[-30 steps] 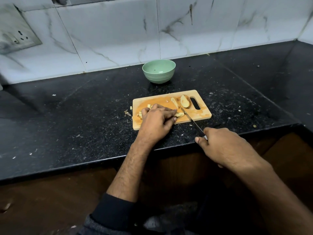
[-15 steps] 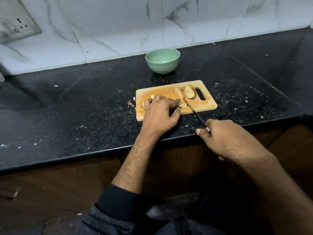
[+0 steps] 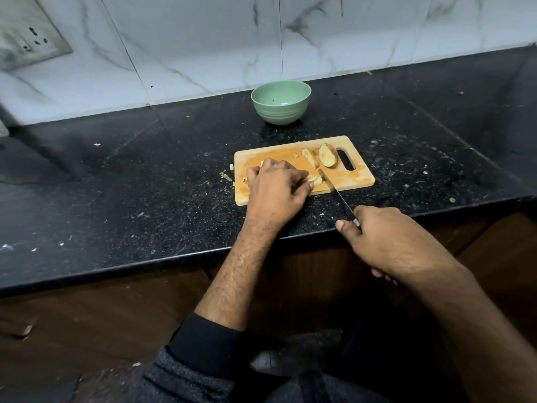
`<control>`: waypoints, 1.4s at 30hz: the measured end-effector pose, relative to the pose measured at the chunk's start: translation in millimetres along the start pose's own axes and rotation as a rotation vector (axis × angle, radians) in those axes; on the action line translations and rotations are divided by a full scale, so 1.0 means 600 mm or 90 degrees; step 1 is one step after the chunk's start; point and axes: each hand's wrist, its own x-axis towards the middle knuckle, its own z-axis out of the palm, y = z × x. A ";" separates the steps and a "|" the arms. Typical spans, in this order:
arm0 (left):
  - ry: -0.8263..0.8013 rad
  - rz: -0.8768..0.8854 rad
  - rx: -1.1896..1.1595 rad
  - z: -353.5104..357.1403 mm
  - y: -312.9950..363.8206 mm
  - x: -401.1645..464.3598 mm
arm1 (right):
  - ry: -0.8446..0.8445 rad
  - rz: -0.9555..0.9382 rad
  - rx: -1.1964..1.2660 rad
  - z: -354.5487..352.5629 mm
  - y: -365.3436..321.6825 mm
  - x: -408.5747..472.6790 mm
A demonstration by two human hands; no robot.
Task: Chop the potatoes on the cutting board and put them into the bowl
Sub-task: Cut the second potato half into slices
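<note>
The board lies on the dark counter, with the green bowl standing apart from it at about 12 o'clock, near the wall tiles. The left hand rests on the board's left half, fingers curled down over a potato piece whose cut end pokes out at the hand's 3 o'clock, just past the fingertips. The right hand sits off the board at its 5 o'clock, over the counter's front edge, fingers wrapped round the handle of a knife; the thumb lies along the top. The blade runs up toward 11 o'clock from that hand, its tip on the board just beside the held piece's exposed end. Two more potato wedges lie at the left hand's 1 o'clock, near the board's handle slot, clear of both hands. Small scraps sit on the counter at the board's 9 o'clock. A wall socket is at upper left.
</note>
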 end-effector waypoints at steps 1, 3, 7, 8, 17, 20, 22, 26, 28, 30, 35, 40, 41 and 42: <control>0.000 -0.008 -0.019 0.001 -0.002 0.001 | -0.004 -0.005 0.001 0.002 -0.001 0.001; 0.000 -0.018 -0.041 0.001 -0.003 0.001 | 0.000 -0.012 0.000 0.005 -0.004 0.004; 0.012 -0.020 -0.040 -0.001 -0.001 -0.002 | 0.024 -0.016 -0.017 0.009 -0.004 0.007; 0.017 -0.019 -0.038 -0.001 -0.001 -0.003 | 0.030 -0.016 -0.023 0.011 -0.003 0.008; 0.008 -0.009 -0.009 -0.004 0.003 -0.005 | 0.040 -0.011 -0.041 0.018 -0.003 0.006; 0.000 -0.025 -0.049 -0.003 0.000 -0.003 | 0.043 -0.009 -0.040 0.016 -0.003 0.006; -0.005 -0.030 -0.061 -0.003 -0.001 -0.001 | 0.040 -0.009 -0.039 0.012 -0.002 0.005; -0.017 -0.034 -0.083 -0.002 0.001 0.007 | 0.034 -0.005 -0.031 0.004 0.002 -0.001; -0.018 -0.022 -0.077 -0.001 0.002 0.011 | 0.031 0.002 -0.025 0.002 0.005 -0.004; -0.022 -0.015 -0.076 0.001 0.003 0.015 | 0.030 0.007 -0.020 0.001 0.008 -0.005; -0.028 -0.020 -0.051 0.003 0.001 0.025 | 0.039 0.009 -0.015 0.001 0.010 -0.002; -0.005 0.026 0.012 0.009 0.003 0.016 | 0.052 0.008 -0.024 0.007 0.002 0.003; -0.001 0.034 0.029 0.010 0.003 0.015 | 0.050 0.002 -0.026 0.009 -0.002 0.003; 0.003 0.041 0.046 0.011 0.004 0.014 | 0.050 -0.005 -0.028 0.012 -0.005 0.002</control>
